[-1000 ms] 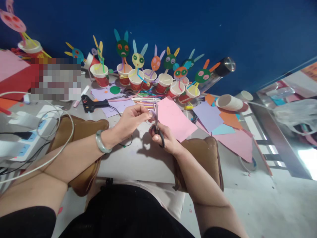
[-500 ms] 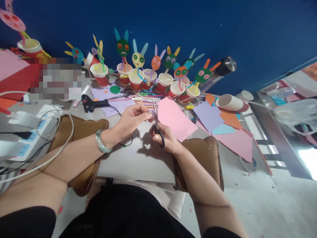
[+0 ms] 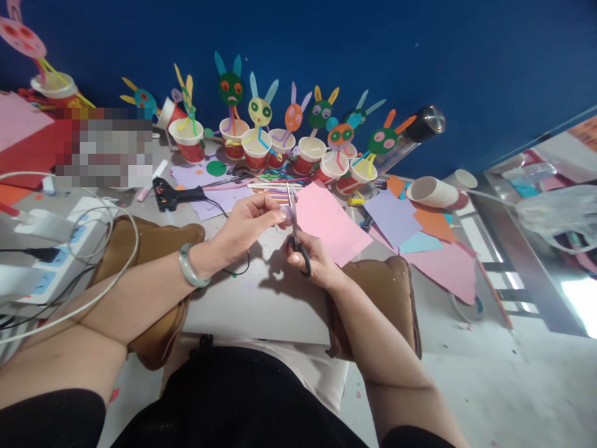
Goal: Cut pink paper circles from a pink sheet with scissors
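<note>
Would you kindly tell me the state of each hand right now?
Left hand: closed, pinching a small pale purple piece, apparently paper.
Right hand: closed on black-handled scissors, blades pointing away from the body.

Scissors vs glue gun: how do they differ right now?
Support: the scissors are held up in the right hand; the glue gun lies on the table with no hand on it.
Look: the scissors show slim metal blades; the glue gun has a bulkier black body.
Pose: the scissors point away from the wearer; the glue gun lies roughly crosswise.
Shared: both have black handles.
</note>
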Motion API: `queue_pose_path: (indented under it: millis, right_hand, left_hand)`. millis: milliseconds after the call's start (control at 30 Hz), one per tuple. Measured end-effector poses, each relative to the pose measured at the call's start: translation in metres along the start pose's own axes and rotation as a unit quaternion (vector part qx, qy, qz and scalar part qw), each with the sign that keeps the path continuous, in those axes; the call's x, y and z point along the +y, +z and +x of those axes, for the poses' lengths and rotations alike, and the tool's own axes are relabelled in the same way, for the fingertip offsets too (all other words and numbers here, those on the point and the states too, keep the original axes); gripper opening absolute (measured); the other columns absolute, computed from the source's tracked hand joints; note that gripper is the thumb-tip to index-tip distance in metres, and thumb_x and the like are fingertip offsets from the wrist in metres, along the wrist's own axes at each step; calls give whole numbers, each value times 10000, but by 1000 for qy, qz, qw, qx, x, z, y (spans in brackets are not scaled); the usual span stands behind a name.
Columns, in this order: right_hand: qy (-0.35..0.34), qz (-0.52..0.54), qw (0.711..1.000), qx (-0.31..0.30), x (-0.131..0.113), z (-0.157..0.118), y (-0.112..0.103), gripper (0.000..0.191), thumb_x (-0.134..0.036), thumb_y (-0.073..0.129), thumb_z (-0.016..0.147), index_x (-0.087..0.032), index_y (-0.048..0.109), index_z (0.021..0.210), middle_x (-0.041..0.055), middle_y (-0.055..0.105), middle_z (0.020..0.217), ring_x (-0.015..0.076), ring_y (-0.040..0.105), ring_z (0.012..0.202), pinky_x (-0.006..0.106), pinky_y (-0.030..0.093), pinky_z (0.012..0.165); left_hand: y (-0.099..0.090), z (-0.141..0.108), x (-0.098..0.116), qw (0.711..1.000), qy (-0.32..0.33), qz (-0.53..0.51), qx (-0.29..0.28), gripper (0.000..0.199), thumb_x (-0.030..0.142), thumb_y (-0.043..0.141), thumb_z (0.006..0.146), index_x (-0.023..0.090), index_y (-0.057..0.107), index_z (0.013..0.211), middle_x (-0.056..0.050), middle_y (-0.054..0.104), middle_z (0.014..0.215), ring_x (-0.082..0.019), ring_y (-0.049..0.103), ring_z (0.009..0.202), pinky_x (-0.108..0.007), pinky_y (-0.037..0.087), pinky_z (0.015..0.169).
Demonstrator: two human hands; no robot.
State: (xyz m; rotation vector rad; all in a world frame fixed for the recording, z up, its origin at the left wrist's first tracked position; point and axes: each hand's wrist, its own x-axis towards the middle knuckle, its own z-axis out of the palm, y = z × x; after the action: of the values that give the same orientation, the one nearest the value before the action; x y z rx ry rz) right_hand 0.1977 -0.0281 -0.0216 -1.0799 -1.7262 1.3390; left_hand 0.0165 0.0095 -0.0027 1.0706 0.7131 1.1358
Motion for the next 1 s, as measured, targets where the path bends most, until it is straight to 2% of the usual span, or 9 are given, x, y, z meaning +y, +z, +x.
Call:
queue_pose_path:
  millis: [1000]
  right_hand:
    - [23,13,1000,-5,0,0,-1,637,-777,710,670,-160,556,715,-31,482,625,95,409,571,242,332,538]
  left_hand:
    - [1,-1,7,1000,6,-4,5,209,255,763,747,170,579,700,5,686,678,-118,645,673,-260,493,667]
